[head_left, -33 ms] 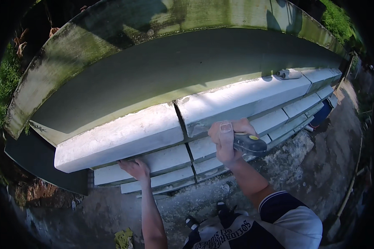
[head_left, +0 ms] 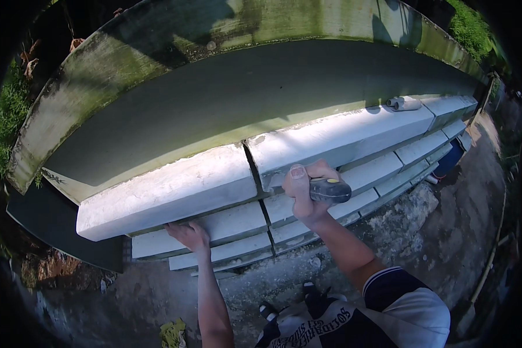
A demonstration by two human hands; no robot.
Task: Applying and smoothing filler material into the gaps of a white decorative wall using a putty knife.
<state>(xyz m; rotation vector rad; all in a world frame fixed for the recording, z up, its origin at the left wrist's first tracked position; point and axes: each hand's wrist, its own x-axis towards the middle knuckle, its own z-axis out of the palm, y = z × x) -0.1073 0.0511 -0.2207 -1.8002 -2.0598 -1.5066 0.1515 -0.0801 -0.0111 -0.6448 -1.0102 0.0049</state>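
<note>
My right hand (head_left: 311, 194) is wrapped round a dark grey, rounded hand tool (head_left: 332, 191) with a yellow spot on its handle. Its working end is hidden behind the hand, so I cannot tell its exact kind. The hand is at the front face of the right-hand white ledge block (head_left: 354, 132), just right of a dark vertical gap. My left hand (head_left: 190, 235) lies on a lower white slab (head_left: 235, 222), fingers stretched out, their tips at the lower edge of the left-hand white ledge block (head_left: 168, 184). It holds nothing.
A mossy curved wall (head_left: 116, 72) rises behind the ledge. Pale rolled pieces (head_left: 404, 104) lie on the ledge at the right. Below the slabs, rough concrete ground (head_left: 383, 243) carries pale debris. A yellow-green cloth (head_left: 173, 334) lies near my feet, and a dark panel (head_left: 64, 226) stands at left.
My right hand, with the tool, has shifted a little left and slightly up along the ledge's front face. My left hand has stayed where it was.
</note>
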